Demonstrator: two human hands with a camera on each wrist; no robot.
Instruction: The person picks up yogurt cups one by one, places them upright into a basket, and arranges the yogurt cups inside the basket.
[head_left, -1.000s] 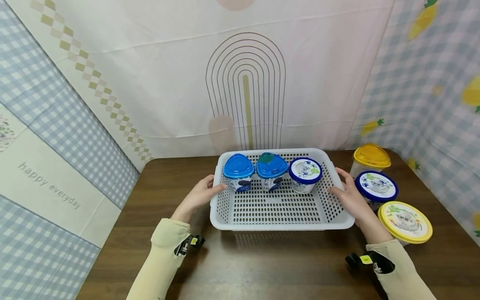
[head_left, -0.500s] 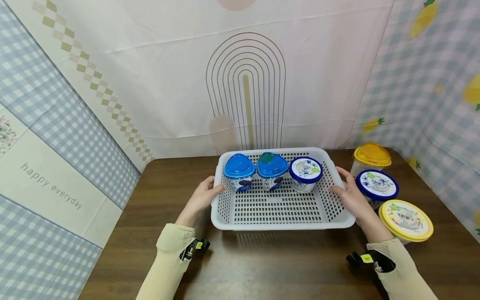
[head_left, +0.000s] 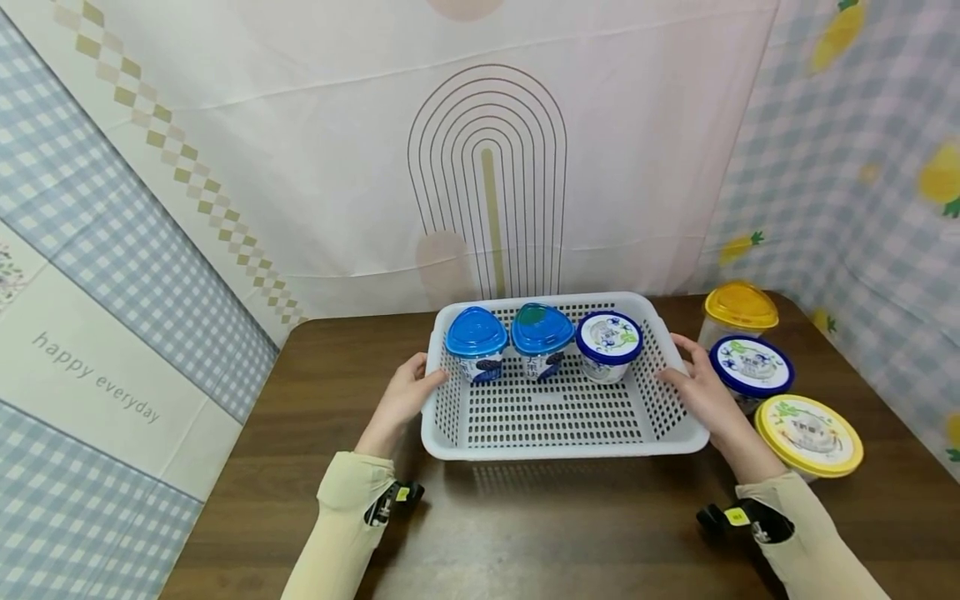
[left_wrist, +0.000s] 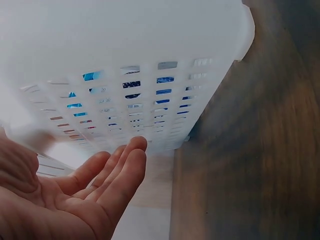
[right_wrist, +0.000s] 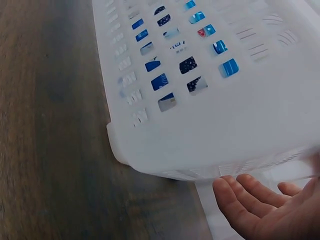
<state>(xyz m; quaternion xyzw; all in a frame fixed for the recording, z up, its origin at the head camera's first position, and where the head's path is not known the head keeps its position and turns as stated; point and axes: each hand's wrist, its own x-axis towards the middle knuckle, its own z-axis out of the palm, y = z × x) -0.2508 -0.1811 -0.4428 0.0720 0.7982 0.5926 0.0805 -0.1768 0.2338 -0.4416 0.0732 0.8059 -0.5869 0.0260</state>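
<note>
Basket point(head_left: 562, 451) is over the middle of the brown table point(head_left: 555, 533), toward its far edge; whether its base touches the wood is unclear. Your left hand point(head_left: 403, 396) holds the left end, thumb over the rim, fingers outside; your right hand point(head_left: 708, 398) holds the right end likewise. Inside, along the far side, two blue-lidded cups point(head_left: 476, 337) and a blue-rimmed tub point(head_left: 609, 343) form a row. Beside your right hand stand a yellow-lidded cup point(head_left: 741, 306), another blue-rimmed tub point(head_left: 752, 367) and a yellow-rimmed tub point(head_left: 810, 435).
</note>
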